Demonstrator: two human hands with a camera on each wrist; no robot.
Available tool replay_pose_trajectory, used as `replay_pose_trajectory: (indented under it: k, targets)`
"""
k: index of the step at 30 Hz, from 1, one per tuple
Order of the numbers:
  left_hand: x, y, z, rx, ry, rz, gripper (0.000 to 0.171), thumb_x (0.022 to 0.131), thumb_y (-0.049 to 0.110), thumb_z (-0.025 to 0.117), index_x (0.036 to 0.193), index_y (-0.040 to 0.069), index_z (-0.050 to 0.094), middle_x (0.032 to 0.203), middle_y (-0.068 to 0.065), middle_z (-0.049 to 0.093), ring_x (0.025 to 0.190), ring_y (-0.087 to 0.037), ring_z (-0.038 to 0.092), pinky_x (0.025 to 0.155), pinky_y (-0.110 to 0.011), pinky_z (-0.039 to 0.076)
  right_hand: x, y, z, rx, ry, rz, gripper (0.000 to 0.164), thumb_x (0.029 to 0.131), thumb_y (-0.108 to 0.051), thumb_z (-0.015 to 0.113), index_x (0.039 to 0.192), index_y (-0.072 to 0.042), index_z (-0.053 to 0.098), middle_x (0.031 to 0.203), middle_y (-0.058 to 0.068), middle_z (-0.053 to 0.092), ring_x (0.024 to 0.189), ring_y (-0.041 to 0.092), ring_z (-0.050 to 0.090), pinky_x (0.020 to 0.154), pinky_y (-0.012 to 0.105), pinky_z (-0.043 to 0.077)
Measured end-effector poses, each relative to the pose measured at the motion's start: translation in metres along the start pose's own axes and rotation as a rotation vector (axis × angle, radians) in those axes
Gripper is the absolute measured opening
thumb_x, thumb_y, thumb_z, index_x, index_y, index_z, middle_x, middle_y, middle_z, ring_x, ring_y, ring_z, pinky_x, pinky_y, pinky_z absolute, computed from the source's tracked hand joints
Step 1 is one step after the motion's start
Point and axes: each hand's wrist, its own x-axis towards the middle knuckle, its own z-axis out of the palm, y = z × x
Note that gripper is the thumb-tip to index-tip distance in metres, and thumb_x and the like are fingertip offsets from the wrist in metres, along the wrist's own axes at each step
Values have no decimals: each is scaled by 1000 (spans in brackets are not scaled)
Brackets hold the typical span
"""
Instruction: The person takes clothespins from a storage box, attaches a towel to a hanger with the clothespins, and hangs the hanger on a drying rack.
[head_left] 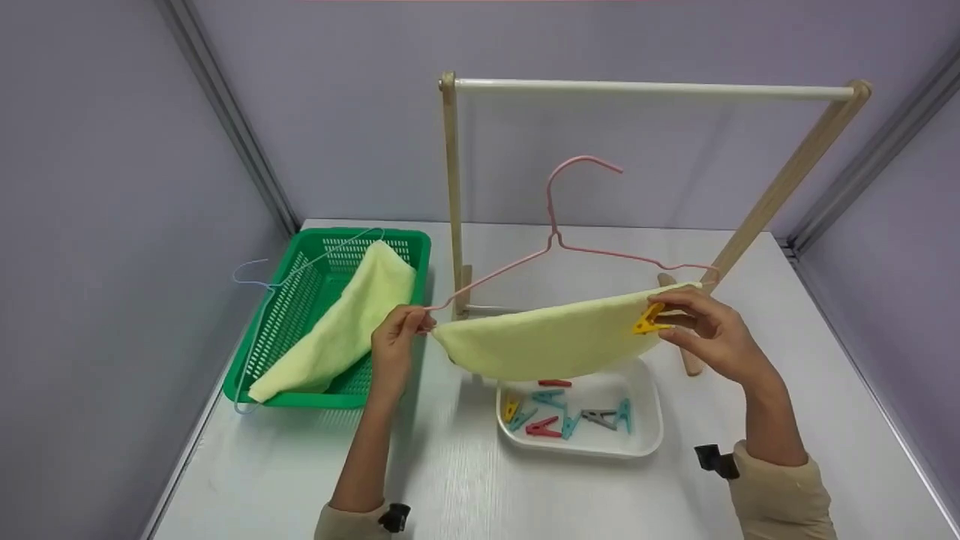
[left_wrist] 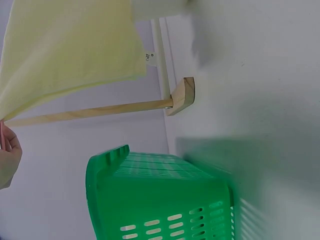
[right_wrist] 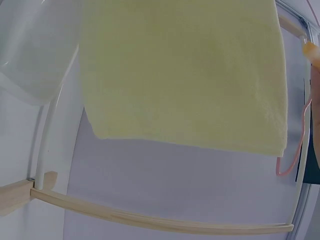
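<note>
A pink wire hanger is held up in front of the rack, its hook free of the bar. Over its lower wire hangs a pale yellow towel, folded down in the head view and filling much of the right wrist view. My left hand pinches the hanger's left corner beside the towel's edge. Between the thumb and fingers of my right hand is a yellow clothespin, close against the towel's right part. Whether its jaws grip the cloth cannot be told.
A wooden rack with a white bar stands behind. At left, a green basket holds another yellow towel, with a light blue hanger lying across it. Below the raised towel sits a white tub containing several clothespins.
</note>
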Motion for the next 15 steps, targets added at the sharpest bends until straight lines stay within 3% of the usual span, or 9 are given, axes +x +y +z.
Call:
replay_pose_trajectory:
  k: [8,11,15]
  targets:
    - [-1,-24,-6,-27,26,-44,17,94,-1,46,87,-9,60,79,-15,60,75,-18,58,68,-32,50,4,-1,-10,-3,59,-36,45,77,28,53,120,18,46,115,25,48,103,23,55,86,28,45]
    - [-1,-23,-6,-39,25,-16,18,94,0,47,86,-11,59,78,-16,60,73,-17,57,66,-30,50,5,-2,-13,-12,84,-40,44,77,28,53,119,19,46,116,29,46,103,24,54,87,27,44]
    - [-1,-20,-7,-45,16,3,19,94,-2,46,85,-14,57,78,-22,59,73,-19,57,65,-31,50,7,-9,-14,-55,129,-21,44,76,29,51,119,19,46,117,25,49,105,23,54,86,26,44]
